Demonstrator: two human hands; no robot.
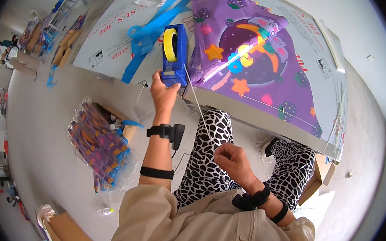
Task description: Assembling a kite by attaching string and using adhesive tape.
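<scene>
My left hand (164, 90) grips the near end of a blue tape dispenser (175, 70) at the table's front edge. A roll of yellow tape (170, 45) sits in it. A thin whitish strand (197, 103) runs from beside the dispenser down to my right hand (234, 163). The fingers of that hand are closed in a pinch on its lower end, above my lap. Whether the strand is string, a thin rod or tape, I cannot tell. Right of the dispenser lies a purple triangular printed cloth (292, 92), like a kite sail, with a moon and stars.
Blue ribbon-like strips (146, 38) lie on the printed sheet covering the table (110, 44). A bundle of plastic-wrapped purple and orange pieces (99, 144) rests on the floor at left. Cardboard boxes (67, 231) and a small bottle (104, 211) stand nearby. Another person (8, 51) is far left.
</scene>
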